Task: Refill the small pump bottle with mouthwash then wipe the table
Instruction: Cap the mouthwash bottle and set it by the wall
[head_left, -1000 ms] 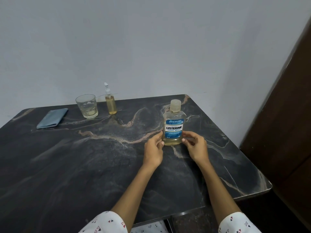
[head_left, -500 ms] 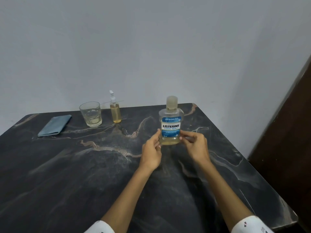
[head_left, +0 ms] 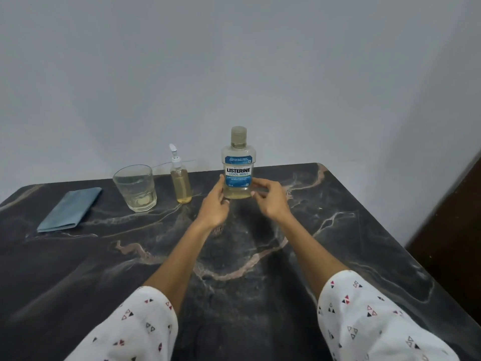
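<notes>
The mouthwash bottle [head_left: 238, 168], clear with a blue label, a closed cap and a little yellowish liquid, stands upright near the back of the dark marble table [head_left: 104, 269]. My left hand [head_left: 213, 207] holds its lower left side with thumb and fingers. My right hand [head_left: 270, 201] holds its lower right side with thumb and forefinger. The small pump bottle [head_left: 181, 186], partly filled with yellowish liquid, stands just left of it, pump on. A folded blue cloth [head_left: 70, 209] lies at the far left.
A clear glass [head_left: 135, 188] with a little pale liquid stands left of the pump bottle. The grey wall runs right behind the table's back edge. A dark brown door [head_left: 455, 217] is beyond the table's right edge.
Both hands have carried the mouthwash bottle from the right front area toward the back, so it now stands beside the pump bottle. The camera has tilted down and closer.
</notes>
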Demonstrator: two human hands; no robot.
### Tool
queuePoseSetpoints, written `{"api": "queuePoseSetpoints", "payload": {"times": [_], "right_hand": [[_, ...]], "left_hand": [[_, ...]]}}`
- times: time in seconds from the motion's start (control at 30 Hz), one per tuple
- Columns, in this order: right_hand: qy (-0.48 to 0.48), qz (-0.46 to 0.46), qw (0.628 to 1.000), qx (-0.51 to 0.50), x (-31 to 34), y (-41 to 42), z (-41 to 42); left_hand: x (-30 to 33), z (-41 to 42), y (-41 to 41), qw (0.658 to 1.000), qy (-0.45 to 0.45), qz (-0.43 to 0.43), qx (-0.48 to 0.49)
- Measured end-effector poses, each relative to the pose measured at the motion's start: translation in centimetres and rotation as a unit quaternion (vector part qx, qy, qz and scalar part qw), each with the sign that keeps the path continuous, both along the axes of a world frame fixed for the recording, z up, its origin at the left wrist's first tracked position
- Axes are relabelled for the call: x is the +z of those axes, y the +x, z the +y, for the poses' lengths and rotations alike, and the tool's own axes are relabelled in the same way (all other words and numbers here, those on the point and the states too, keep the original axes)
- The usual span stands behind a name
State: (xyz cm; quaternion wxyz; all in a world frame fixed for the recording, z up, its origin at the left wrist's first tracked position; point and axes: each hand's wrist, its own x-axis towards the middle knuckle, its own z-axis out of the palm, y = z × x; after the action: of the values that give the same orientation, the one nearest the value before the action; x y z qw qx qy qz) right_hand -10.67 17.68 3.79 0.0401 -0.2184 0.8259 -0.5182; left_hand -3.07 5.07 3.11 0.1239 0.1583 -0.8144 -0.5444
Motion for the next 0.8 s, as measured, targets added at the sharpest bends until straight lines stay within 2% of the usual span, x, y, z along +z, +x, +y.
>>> {"api": "queuePoseSetpoints", "payload": {"times": [0.23, 0.5, 0.8], "right_hand": [[-0.001, -0.020, 1.000, -0.010, -1.5, -2.7, -1.9], [-0.014, 0.010, 1.000, -0.016, -2.9, -4.0, -2.1], [-0.021, -0.018, 1.000, -0.011, -3.5, -4.3, -1.6]], "left_hand": [[-2.0, -1.5, -3.0, 0.999, 0.025, -0.001, 0.021], [-3.4, -1.6, -4.1, 0.999, 0.015, 0.006, 0.036], [-3.3, -1.1, -3.5, 0.999, -0.005, 0.004, 0.046]]}}
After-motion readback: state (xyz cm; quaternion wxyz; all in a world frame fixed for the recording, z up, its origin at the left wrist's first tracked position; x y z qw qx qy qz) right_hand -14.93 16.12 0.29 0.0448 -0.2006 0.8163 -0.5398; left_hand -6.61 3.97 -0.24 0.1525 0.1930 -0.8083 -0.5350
